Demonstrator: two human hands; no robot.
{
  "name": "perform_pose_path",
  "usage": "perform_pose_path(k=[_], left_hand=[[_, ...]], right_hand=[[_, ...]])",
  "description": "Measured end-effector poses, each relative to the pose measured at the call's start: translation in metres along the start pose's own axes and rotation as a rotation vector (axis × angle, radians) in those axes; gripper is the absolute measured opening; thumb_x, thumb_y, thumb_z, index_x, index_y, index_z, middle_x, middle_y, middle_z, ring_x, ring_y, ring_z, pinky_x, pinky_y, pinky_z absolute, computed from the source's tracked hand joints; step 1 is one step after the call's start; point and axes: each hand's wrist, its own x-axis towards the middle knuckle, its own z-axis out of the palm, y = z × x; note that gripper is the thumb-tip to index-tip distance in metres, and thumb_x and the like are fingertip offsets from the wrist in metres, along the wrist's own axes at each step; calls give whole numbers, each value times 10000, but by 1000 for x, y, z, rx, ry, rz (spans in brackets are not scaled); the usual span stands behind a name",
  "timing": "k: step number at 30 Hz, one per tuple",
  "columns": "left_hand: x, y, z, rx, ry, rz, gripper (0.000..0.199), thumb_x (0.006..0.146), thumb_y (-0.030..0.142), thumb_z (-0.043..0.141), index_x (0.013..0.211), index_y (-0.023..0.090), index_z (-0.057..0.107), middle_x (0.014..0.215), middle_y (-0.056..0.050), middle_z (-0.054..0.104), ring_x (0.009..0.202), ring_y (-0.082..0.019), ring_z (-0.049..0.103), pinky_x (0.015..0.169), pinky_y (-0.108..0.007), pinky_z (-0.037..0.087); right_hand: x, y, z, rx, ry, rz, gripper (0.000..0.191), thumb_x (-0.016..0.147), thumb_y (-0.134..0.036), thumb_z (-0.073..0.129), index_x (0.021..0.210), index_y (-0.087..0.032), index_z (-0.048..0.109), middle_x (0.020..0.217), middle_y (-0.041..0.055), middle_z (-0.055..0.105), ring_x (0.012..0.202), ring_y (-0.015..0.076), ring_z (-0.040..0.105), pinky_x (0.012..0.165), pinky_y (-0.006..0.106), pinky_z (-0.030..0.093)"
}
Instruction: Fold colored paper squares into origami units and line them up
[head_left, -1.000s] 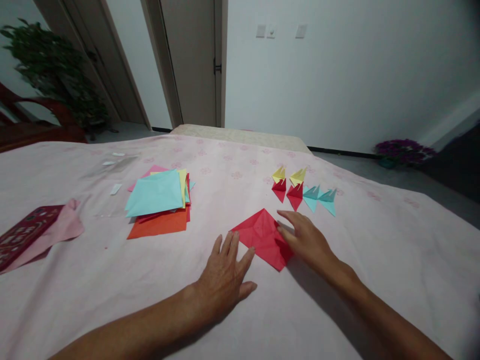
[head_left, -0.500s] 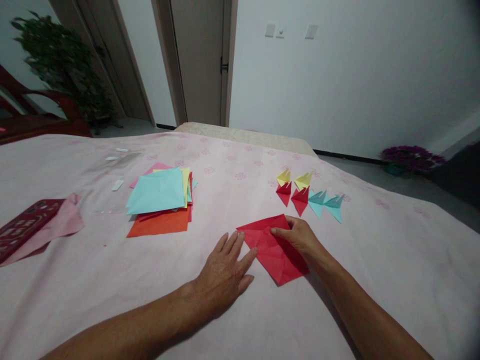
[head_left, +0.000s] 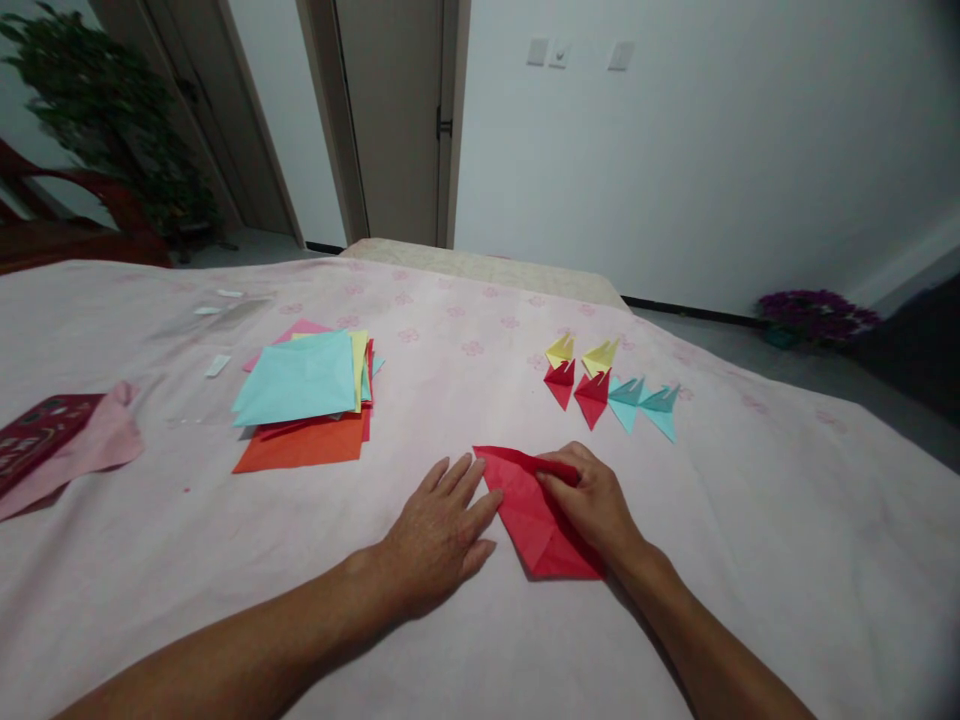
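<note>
A sheet of red origami paper [head_left: 534, 522] lies on the pink flowered cloth in front of me, creased across its face. My right hand [head_left: 589, 495] pinches its upper right edge between thumb and fingers, and that edge is curled over toward me. Flat on the cloth, my left hand [head_left: 446, 530] has its fingers spread, the tips touching the paper's left corner. Beyond the paper stand several small folded paper cranes: yellow ones [head_left: 600, 355], red ones [head_left: 592, 398] and light blue ones [head_left: 660, 408].
To the left is a stack of coloured paper sheets [head_left: 300, 380], light blue on top. Clear plastic wrappers [head_left: 238, 315] lie behind it. A dark red printed packet [head_left: 45, 440] rests on pink paper [head_left: 112, 435] at the far left. The cloth [head_left: 420, 400] has soft wrinkles.
My right hand has moved slightly down, curling the paper's upper edge over toward me. My left hand stays flat at the left corner. The whole view has shifted slightly.
</note>
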Motion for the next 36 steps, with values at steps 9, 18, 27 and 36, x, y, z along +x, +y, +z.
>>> perform_pose_path(k=[9, 18, 27, 36], left_hand=[[6, -2, -2, 4, -26, -17, 490, 961, 448, 475, 1397, 226, 452, 1523, -157, 392, 1436, -299, 318, 1171, -519, 233], [11, -6, -2, 10, -18, -54, 479, 967, 421, 478, 1400, 219, 442, 1501, -143, 418, 1412, -284, 351, 1168, -512, 255], [13, -8, -2, 14, 15, -85, 461, 953, 342, 519, 1364, 147, 450, 1439, -146, 494, 1381, -275, 397, 1175, -490, 260], [19, -6, 2, 49, 39, -102, 552, 979, 358, 472, 1469, 142, 337, 1445, -137, 503, 1355, -290, 429, 1163, -492, 252]], right_hand=[[-9, -2, 0, -58, -22, -211, 307, 840, -123, 544, 1014, -261, 756, 805, 20, 557, 765, 168, 566, 681, 287, 456], [-11, -2, -2, -207, -20, -467, 590, 595, 28, 460, 1059, -227, 721, 1015, 70, 656, 943, 225, 573, 834, 385, 485], [-10, -3, -6, -353, -77, -574, 487, 724, 37, 507, 1104, -200, 700, 1028, 87, 710, 949, 238, 577, 798, 389, 459], [-11, -4, -6, -479, -94, -583, 367, 830, -5, 539, 1080, -219, 701, 1048, 81, 707, 984, 239, 566, 804, 384, 443]])
